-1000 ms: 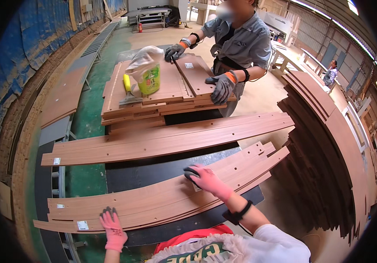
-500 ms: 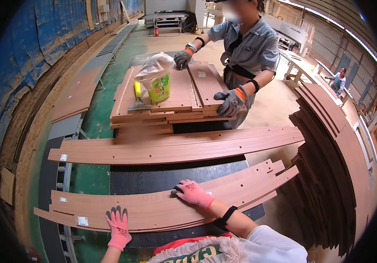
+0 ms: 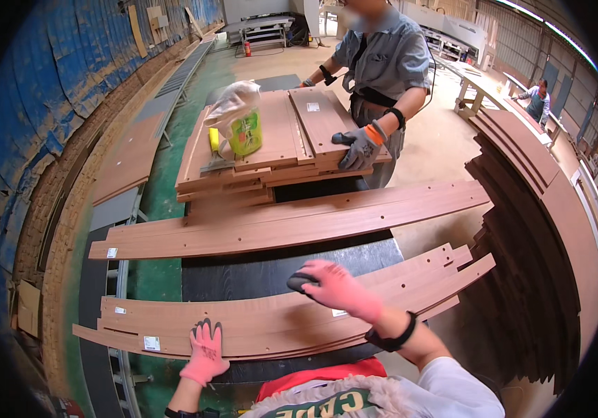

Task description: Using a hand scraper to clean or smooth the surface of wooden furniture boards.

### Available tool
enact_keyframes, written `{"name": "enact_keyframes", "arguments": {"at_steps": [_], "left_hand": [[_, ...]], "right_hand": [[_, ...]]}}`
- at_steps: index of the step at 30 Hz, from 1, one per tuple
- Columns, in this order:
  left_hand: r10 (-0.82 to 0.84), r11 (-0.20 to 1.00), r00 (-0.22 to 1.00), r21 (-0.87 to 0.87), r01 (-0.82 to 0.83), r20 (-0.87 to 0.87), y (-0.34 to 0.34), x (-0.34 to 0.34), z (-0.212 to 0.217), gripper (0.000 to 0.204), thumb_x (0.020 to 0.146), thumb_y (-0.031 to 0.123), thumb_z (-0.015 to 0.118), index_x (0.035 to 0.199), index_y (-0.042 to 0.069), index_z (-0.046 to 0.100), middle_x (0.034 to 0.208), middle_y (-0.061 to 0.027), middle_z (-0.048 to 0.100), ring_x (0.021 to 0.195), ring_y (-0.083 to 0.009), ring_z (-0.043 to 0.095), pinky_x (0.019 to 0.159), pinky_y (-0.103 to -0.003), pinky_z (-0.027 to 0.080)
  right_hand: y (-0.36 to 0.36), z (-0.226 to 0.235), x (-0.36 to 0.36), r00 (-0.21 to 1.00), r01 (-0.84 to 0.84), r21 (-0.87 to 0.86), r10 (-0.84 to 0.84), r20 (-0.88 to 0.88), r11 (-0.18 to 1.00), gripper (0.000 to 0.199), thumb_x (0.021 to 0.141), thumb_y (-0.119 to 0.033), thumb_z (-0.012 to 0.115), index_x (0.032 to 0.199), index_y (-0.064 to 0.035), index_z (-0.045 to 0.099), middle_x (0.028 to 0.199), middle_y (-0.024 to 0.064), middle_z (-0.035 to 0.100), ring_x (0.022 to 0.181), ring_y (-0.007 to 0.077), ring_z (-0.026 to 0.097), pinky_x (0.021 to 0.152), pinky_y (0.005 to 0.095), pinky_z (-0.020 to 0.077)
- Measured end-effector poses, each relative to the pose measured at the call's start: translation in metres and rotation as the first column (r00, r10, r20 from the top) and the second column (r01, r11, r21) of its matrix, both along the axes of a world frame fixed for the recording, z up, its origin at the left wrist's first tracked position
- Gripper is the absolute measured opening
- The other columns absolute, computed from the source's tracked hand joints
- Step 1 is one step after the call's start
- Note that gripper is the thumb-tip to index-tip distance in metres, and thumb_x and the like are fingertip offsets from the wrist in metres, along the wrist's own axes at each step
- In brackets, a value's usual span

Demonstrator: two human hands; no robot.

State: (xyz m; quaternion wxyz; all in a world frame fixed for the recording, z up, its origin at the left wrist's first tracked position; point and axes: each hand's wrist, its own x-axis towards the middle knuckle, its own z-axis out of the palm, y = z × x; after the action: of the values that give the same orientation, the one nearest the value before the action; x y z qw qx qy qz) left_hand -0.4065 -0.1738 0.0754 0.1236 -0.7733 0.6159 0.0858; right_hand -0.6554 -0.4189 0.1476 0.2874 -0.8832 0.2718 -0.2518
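My left hand (image 3: 206, 353), in a pink glove with grey fingertips, lies flat with spread fingers on the near stack of long wood-grain boards (image 3: 254, 327). My right hand (image 3: 337, 289), gloved alike, is raised over the same stack. Its fingers are loosely bent and a little blurred, and I see nothing in them. The boards have small holes along them, and white labels (image 3: 151, 343) stick to their left ends. Beyond a gap lies another long board (image 3: 285, 226), also with holes and a label.
Across from me a person's gloved hand (image 3: 362, 146) rests on stacked panels (image 3: 278, 129). On these stand a green-yellow bag (image 3: 246, 134) and a yellow-handled scraper (image 3: 214, 139). A tall board stack (image 3: 529, 258) is at the right. A roller conveyor (image 3: 121, 376) runs at the left.
My right hand has lifted off the boards, while my left hand stays flat on them. The person opposite has moved a hand to the panels' far side. The whole view has shifted slightly.
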Motion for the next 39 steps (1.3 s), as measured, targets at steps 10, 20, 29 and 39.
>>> {"name": "enact_keyframes", "arguments": {"at_steps": [10,20,29,39], "left_hand": [[-0.355,0.791,0.861,-0.607,0.069,-0.365,-0.105,-0.029,0.027,0.047,0.073,0.018,0.067,0.116,0.005,0.054,0.117,-0.0174,0.053,0.11,-0.0332,0.048,0.095,-0.039,0.038],[-0.421,0.676,0.843,-0.736,0.045,-0.334,-0.162,-0.014,0.043,0.043,0.073,0.021,0.069,0.11,0.001,0.058,0.114,-0.0201,0.056,0.105,-0.0351,0.053,0.094,-0.04,0.041],[-0.336,0.682,0.838,-0.725,-0.097,-0.429,-0.183,0.017,0.046,0.035,0.074,0.02,0.065,0.105,0.003,0.06,0.102,-0.0177,0.061,0.094,-0.035,0.057,0.084,-0.038,0.046],[-0.062,0.278,0.987,-0.952,-0.124,-0.147,-0.299,0.1,0.043,0.051,0.074,0.023,0.066,0.118,0.001,0.05,0.111,-0.0226,0.055,0.107,-0.0368,0.05,0.096,-0.047,0.035]], "right_hand": [[0.091,0.242,-0.111,0.843,-0.427,-0.409,0.519,0.145,0.807,0.02,0.067,-0.017,0.066,0.084,-0.0076,0.062,0.083,0.0076,0.063,0.077,0.0257,0.061,0.07,0.0388,0.0509],[0.077,0.231,-0.102,0.334,-0.784,-0.58,0.938,-0.096,0.22,0.027,0.072,-0.019,0.052,0.092,-0.0016,0.057,0.094,0.0083,0.057,0.088,0.0213,0.057,0.081,0.0341,0.0464],[0.024,0.137,-0.035,0.736,-0.608,-0.033,0.547,-0.399,0.793,0.057,0.068,-0.044,0.06,0.112,-0.0083,0.051,0.104,0.0121,0.053,0.096,0.0282,0.05,0.089,0.0432,0.0393],[-0.024,0.017,-0.011,0.764,-0.429,-0.063,0.325,-0.558,0.901,0.039,0.082,-0.037,0.058,0.112,-0.0118,0.056,0.104,0.005,0.057,0.097,0.023,0.055,0.085,0.0336,0.0419]]}}
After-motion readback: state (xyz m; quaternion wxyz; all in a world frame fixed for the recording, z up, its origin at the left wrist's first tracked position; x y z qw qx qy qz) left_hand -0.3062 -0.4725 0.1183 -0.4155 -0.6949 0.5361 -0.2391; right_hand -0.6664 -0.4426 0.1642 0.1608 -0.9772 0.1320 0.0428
